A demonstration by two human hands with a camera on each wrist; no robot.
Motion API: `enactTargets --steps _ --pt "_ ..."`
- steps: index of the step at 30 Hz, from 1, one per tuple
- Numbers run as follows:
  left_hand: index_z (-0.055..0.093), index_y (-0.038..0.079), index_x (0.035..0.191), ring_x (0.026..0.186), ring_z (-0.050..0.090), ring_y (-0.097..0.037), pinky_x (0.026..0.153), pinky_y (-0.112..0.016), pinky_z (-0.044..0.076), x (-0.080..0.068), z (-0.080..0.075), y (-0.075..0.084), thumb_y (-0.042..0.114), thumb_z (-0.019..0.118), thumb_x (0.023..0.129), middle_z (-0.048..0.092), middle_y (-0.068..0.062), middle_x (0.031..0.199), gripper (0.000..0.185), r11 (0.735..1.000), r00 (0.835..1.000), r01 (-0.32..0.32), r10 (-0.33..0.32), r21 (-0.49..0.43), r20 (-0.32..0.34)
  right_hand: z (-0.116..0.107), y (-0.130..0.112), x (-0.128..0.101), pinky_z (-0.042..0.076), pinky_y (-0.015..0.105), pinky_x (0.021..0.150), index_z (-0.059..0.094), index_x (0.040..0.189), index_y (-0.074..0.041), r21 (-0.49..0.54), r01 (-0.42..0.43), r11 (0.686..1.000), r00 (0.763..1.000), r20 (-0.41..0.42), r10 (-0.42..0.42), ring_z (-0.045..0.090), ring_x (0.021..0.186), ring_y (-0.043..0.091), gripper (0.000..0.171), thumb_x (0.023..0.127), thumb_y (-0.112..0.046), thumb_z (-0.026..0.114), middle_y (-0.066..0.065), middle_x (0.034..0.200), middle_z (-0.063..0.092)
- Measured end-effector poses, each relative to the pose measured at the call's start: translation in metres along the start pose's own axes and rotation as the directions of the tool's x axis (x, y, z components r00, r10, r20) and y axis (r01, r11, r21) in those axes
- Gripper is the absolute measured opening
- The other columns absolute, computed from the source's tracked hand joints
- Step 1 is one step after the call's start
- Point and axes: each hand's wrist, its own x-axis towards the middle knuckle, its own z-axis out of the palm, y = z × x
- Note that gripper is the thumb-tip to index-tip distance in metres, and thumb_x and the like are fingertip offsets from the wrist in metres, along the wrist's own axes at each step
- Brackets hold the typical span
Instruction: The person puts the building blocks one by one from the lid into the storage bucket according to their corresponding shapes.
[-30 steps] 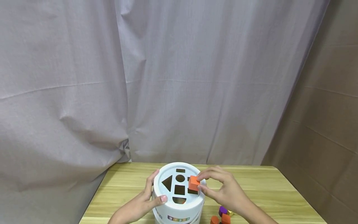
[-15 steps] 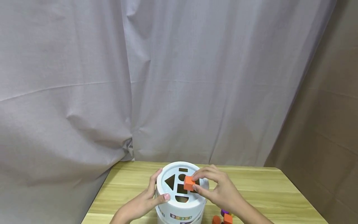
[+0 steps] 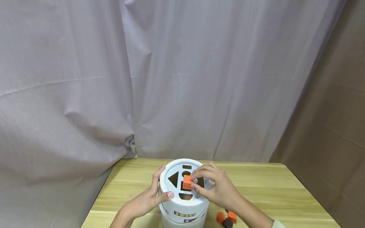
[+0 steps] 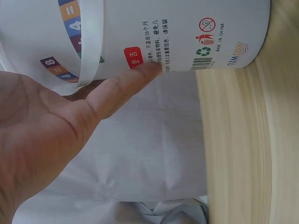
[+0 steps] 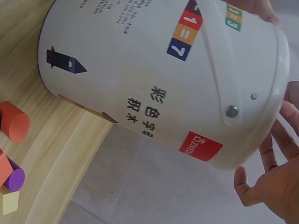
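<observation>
A white shape-sorter bucket (image 3: 196, 208) stands near the table's front, its lid (image 3: 166, 189) cut with triangular, round, square and other holes. My left hand (image 3: 148, 199) holds it at the left, thumb on the lid's rim and fingers along the side. In the left wrist view, one finger (image 4: 126, 86) lies against the printed wall, past the white carry handle (image 4: 92, 42). Between thumb and fingers my right hand (image 3: 218, 186) pinches an orange cube (image 3: 187, 182), which overlaps the square hole in the lid's middle. The right wrist view shows that hand beside the rim; the cube is hidden there.
Right of the bucket, an orange cylinder (image 3: 220, 217), another orange block (image 3: 232, 217) and a dark block (image 3: 227, 223) lie on the wooden table (image 3: 265, 190). Purple (image 5: 15, 180) and yellow (image 5: 9, 202) blocks sit near them. A grey curtain (image 3: 182, 95) hangs behind.
My right hand has carried the orange cube leftward, from the lid's right side to over the middle square hole. The left hand keeps its hold on the bucket.
</observation>
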Motion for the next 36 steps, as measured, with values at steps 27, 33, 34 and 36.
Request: enactTargets --steps 27,33,34,36 --pt "-0.006 0.027 0.176 0.165 0.021 -0.057 0.128 -0.078 0.027 0.000 0.002 0.004 0.041 0.068 0.110 0.007 -0.021 0.186 0.101 1.000 1.000 -0.003 0.003 0.005 -0.011 -0.022 0.007 -0.022 0.058 0.039 0.094 0.079 0.122 -0.032 -0.136 -0.181 0.974 0.983 -0.004 0.182 0.062 0.114 0.010 0.045 0.083 -0.023 0.098 -0.012 0.127 0.079" --pt "-0.006 0.030 0.177 0.164 0.020 -0.061 0.125 -0.082 0.027 -0.002 0.002 0.003 0.042 0.068 0.110 0.004 -0.025 0.185 0.101 1.000 1.000 0.002 -0.002 0.006 -0.018 -0.038 0.015 -0.036 0.057 0.046 0.097 0.079 0.124 -0.030 -0.196 -0.222 0.955 0.974 -0.008 0.225 0.063 0.118 0.011 0.048 0.081 -0.023 0.100 -0.014 0.128 0.079" --pt "-0.006 0.030 0.177 0.164 0.020 -0.062 0.125 -0.083 0.026 -0.003 0.002 0.003 0.042 0.068 0.110 0.004 -0.025 0.185 0.101 1.000 1.000 0.001 -0.001 0.007 -0.020 -0.040 0.017 -0.039 0.057 0.047 0.097 0.080 0.124 -0.029 -0.205 -0.222 0.953 0.974 -0.009 0.225 0.063 0.118 0.011 0.048 0.081 -0.023 0.100 -0.015 0.127 0.079" --pt "-0.007 0.031 0.177 0.164 0.019 -0.063 0.125 -0.083 0.026 -0.003 0.001 0.004 0.042 0.068 0.110 0.003 -0.027 0.185 0.101 1.000 1.000 0.001 -0.001 0.008 -0.022 -0.045 0.020 -0.044 0.057 0.047 0.096 0.079 0.124 -0.032 -0.224 -0.216 0.950 0.976 -0.011 0.220 0.063 0.118 0.011 0.049 0.081 -0.023 0.100 -0.015 0.127 0.079"
